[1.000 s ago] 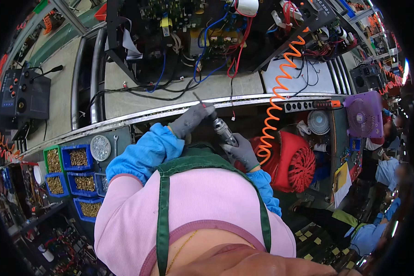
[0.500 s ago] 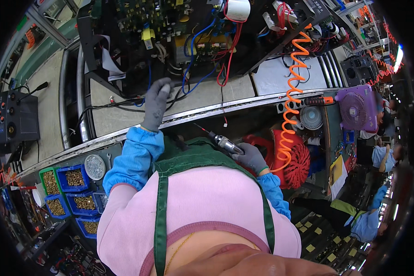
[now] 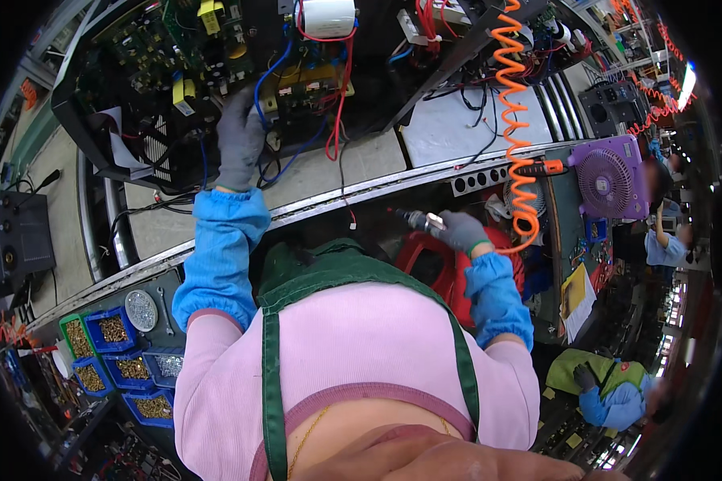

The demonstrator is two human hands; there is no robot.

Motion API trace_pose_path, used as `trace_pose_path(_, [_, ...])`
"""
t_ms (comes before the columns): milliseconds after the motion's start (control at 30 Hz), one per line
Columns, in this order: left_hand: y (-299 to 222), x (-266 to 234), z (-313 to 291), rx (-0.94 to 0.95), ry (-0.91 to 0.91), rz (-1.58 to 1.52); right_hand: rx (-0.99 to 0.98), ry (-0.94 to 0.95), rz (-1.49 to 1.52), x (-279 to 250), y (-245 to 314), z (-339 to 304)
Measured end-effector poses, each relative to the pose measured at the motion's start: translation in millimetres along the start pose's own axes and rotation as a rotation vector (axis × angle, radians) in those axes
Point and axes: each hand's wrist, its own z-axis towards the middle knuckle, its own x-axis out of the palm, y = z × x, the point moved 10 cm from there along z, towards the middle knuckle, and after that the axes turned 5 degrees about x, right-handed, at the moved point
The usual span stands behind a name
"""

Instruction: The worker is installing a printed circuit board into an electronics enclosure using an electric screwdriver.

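Observation:
My left hand (image 3: 239, 148), in a grey glove, reaches over the near edge of an open black chassis (image 3: 156, 172). Its fingers lie among the circuit boards, beside a blue wire (image 3: 258, 104) and a yellow-wrapped component (image 3: 184, 94); they are dark and blurred, so I cannot tell their grip. My right hand (image 3: 463, 232), gloved too, is closed around a silver and black power screwdriver (image 3: 419, 220). The tool points left, in front of the bench edge and away from the chassis. A white cylinder (image 3: 329, 18) with red wires sits in the chassis.
An orange coiled hose (image 3: 509, 120) hangs at right, before a purple fan (image 3: 610, 178). A red stool (image 3: 425, 255) stands below. Blue bins (image 3: 111, 330) of brass fasteners and a dish (image 3: 141, 310) lie at left. A black control box (image 3: 16, 240) stands far left. Another person (image 3: 618, 385) is at right.
My left hand has moved forward from the chassis's near edge to the boards inside. My right hand has shifted right and up with the screwdriver. The chassis now appears farther left in view.

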Motion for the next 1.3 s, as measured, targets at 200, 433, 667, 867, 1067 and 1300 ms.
trace_pose_path(200, [26.9,-32.7,-53.9,-0.249,-0.054,-0.228,0.112,0.146,-0.01,-17.8,-39.7,45.7])
trace_pose_path(433, [61.5,-61.4,-116.2,-0.437,-0.191,-0.32,0.146,0.307,-0.067,5.3,-83.9,91.6])
trace_pose_path(667, [62.7,-78.7,-152.4,-0.394,-0.196,-0.119,-0.143,0.121,-0.582,35.2,-112.4,145.7])
trace_pose_path(867, [45.8,-70.5,-147.8,-0.417,-0.161,-0.149,0.264,0.318,-0.272,28.1,-130.8,147.7])
trace_pose_path(1067, [47.7,-72.2,-155.3,-0.398,-0.171,-0.093,0.174,0.365,-0.298,39.7,-132.8,168.3])
trace_pose_path(1300, [60.5,-67.7,-171.9,-0.471,-0.186,-0.196,0.126,0.2,-0.363,44.6,-124.6,169.1])
